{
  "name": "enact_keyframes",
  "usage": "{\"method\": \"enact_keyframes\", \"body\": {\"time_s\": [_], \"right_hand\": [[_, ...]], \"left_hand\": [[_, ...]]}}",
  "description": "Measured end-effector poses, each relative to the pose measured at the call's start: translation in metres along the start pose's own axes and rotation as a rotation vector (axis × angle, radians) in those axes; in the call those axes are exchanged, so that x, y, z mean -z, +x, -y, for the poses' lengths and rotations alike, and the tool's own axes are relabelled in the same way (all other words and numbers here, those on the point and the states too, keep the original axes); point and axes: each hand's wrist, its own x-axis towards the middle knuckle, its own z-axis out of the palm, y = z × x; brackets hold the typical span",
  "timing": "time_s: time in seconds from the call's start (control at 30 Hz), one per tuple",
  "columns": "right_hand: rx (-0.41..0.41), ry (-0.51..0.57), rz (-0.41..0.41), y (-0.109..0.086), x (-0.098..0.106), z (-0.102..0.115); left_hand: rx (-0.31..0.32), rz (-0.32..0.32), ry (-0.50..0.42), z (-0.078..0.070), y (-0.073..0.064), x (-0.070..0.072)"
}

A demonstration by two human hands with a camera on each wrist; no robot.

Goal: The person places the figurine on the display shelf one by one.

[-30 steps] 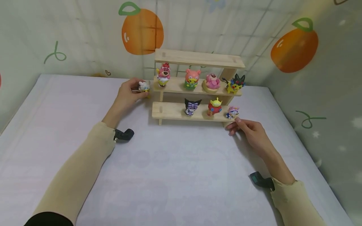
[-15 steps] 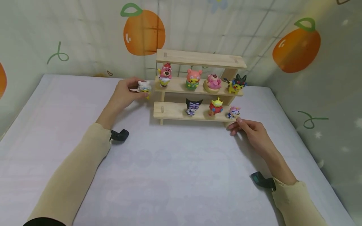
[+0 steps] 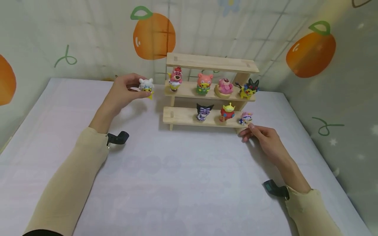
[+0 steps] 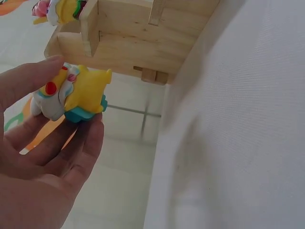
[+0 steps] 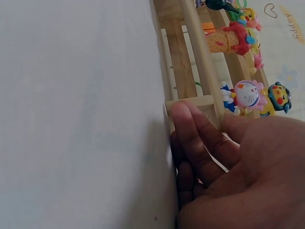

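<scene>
My left hand (image 3: 118, 95) grips a small figurine (image 3: 146, 84) with a white head and a yellow body, just left of the wooden tiered shelf (image 3: 180, 117). In the left wrist view, thumb and fingers hold the figurine (image 4: 89, 90) around its sides, with teal on its back and red cheeks, apart from the shelf wood. My right hand (image 3: 267, 142) pinches the right end of the shelf's lowest board, thumb at the edge and fingers underneath. Right above that thumb stands a small pink-and-white figurine (image 3: 245, 118), its face showing in the right wrist view.
On the lowest board also stand a black-eared figurine (image 3: 203, 112) and a green-headed one in red (image 3: 227, 112). Several more, including a pink bear (image 3: 175, 78), line the middle board. A white-covered table (image 3: 165, 183) lies below, and a patterned curtain (image 3: 97, 39) hangs behind.
My left hand has moved left and slightly up with the figurine, away from the shelf. The right hand stays at the board's end. The head view has shifted a little.
</scene>
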Motion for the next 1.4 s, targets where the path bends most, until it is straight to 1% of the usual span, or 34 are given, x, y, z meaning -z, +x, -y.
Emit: {"method": "enact_keyframes", "body": {"time_s": [0.2, 0.37, 0.5, 0.67, 0.83, 1.0, 1.2, 1.4], "right_hand": [[-0.010, -0.007, -0.002, 0.000, 0.000, -0.002], [-0.023, 0.003, -0.002, 0.003, 0.001, -0.003], [-0.030, 0.003, -0.004, 0.003, 0.001, -0.004], [-0.032, 0.002, -0.002, 0.003, 0.001, -0.005], [-0.036, 0.002, -0.007, 0.004, 0.001, -0.003], [-0.025, -0.007, -0.004, 0.003, 0.001, -0.001], [0.034, -0.042, -0.025, 0.004, -0.001, 0.001], [0.015, -0.069, -0.016, 0.001, 0.000, 0.001]], "left_hand": [[-0.031, 0.052, -0.071, 0.001, -0.004, -0.002], [-0.082, 0.120, -0.127, 0.001, -0.005, -0.005], [-0.113, 0.193, -0.121, -0.002, -0.006, -0.010], [-0.131, 0.254, -0.061, -0.005, -0.008, -0.018], [-0.163, 0.284, -0.010, -0.008, -0.008, -0.028], [-0.176, 0.322, 0.011, -0.011, -0.008, -0.039], [-0.189, 0.305, 0.014, -0.014, -0.008, -0.042], [-0.175, 0.301, -0.006, -0.010, -0.010, -0.049]]}}
